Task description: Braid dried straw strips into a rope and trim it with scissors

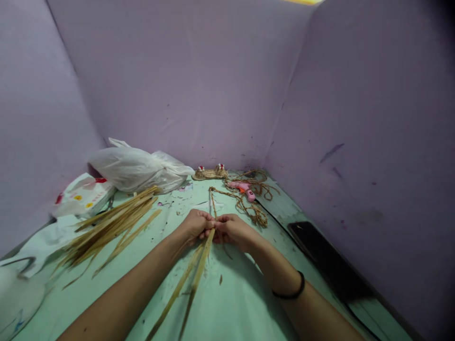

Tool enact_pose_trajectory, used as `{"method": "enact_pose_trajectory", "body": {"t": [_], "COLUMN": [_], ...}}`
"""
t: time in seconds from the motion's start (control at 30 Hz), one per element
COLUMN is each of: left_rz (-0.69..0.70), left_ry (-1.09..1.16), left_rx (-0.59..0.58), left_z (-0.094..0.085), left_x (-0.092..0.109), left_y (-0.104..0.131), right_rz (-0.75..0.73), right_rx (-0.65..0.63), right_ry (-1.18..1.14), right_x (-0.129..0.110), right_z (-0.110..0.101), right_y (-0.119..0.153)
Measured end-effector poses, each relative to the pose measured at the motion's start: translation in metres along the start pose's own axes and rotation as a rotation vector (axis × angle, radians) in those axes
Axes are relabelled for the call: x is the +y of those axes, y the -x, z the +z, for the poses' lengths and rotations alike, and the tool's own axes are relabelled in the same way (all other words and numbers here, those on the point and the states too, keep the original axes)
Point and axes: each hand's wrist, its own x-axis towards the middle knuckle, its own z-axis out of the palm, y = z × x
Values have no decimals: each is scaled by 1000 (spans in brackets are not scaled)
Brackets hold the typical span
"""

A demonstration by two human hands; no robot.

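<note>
From my remote seat, I have the left hand (199,223) and right hand (232,230) pinching the fibre cord (213,207) mid-table (249,293), fingertips close together where 2 flat strips (205,255) trail toward the near side. I'd judge it best to grip that junction firmly, keep tension even and leave the strips uncrossed.
</note>
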Motion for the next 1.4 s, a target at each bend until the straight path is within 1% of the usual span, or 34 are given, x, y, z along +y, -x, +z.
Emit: {"method": "enact_pose_trajectory", "body": {"t": [0.03, 0.07, 0.2, 0.27, 0.37, 0.43, 0.5, 0.6, 0.7, 0.77, 0.83, 0.97, 1.03, 1.17, 1.27, 1.33, 1.4], "left_rz": [-3, -7, -7, 2, 25, 52, 67, 11, -63, -105, -143, -152, -106, 98, 130, 152, 150], "left_ry": [-5, -15, -74, -100, -132, -165, -190, -207, -279, -352, -405, -482, -573, -888, -1070, -1116, -1054], "left_rx": [4, 7, 22, 23, 12, -24, -79, -129, -138, -110, -56, 30, 77, 193, 267, 267, 180], "left_z": [1, 1, 3, 2, -1, -3, -6, -10, -13, -14, -12, 3, 11, 24, 29, 29, 23], "left_x": [0, 1, 3, 3, 2, 2, 3, 9, 18, 23, 28, 31, 27, 15, 13, 16, 22], "left_y": [1, 1, 2, 2, 0, -1, 0, 5, 12, 16, 20, 27, 28, 31, 36, 38, 37], "right_rz": [0, -8, -60, -82, -74, -70, -106, -186, -214, -207, -180, -114, -88, -75, -89, -89, -89], "right_rx": [-26, -19, 141, 169, 185, 222, 254, 275, 264, 260, 258, 238, 226, 167, 161, 167, 150], "right_ry": [-7, 18, 277, 338, 309, 266, 243, 253, 270, 268, 234, 71, 14, -18, -19, -25, -43], "right_x": [1, 3, 6, 6, 6, 7, 9, 14, 20, 21, 19, 15, 15, 19, 22, 22, 20], "right_z": [3, 5, 1, -2, -4, -3, -4, -6, -8, -7, -5, -2, -3, -5, -5, -5, -5], "right_y": [0, -1, -6, -7, -6, -6, -8, -13, -18, -19, -17, -13, -13, -16, -19, -20, -18]}}
